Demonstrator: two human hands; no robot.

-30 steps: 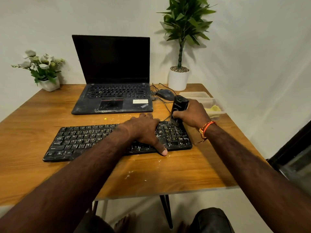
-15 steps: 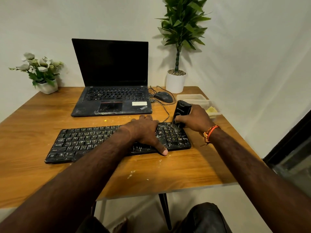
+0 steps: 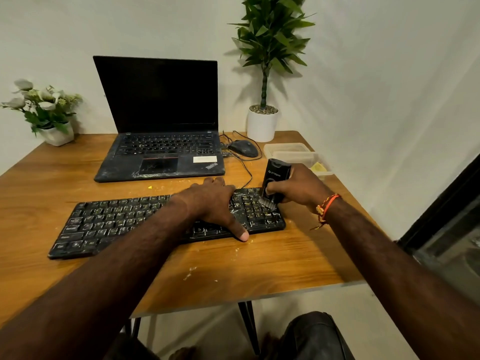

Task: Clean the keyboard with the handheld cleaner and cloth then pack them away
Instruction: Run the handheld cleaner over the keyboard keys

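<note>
A black, dusty keyboard (image 3: 114, 222) lies across the wooden table (image 3: 272, 258). My left hand (image 3: 215, 203) rests flat on its right half, thumb over the near edge. My right hand (image 3: 302, 187) grips a black handheld cleaner (image 3: 275, 175), held nearly upright with its brush head touching the keys at the keyboard's far right end. A yellow cloth (image 3: 317, 167) shows in the clear plastic container (image 3: 291, 151) behind my right hand.
An open, dusty black laptop (image 3: 161, 120) stands behind the keyboard, with a wired mouse (image 3: 244, 148) to its right. A tall potted plant (image 3: 263, 74) and a small flower pot (image 3: 49, 113) sit at the back corners. Crumbs lie scattered near the table's front.
The cleaner in my right hand has shifted slightly nearer along the keyboard's right end. My left hand stays on the keys. The camera has tilted a little.
</note>
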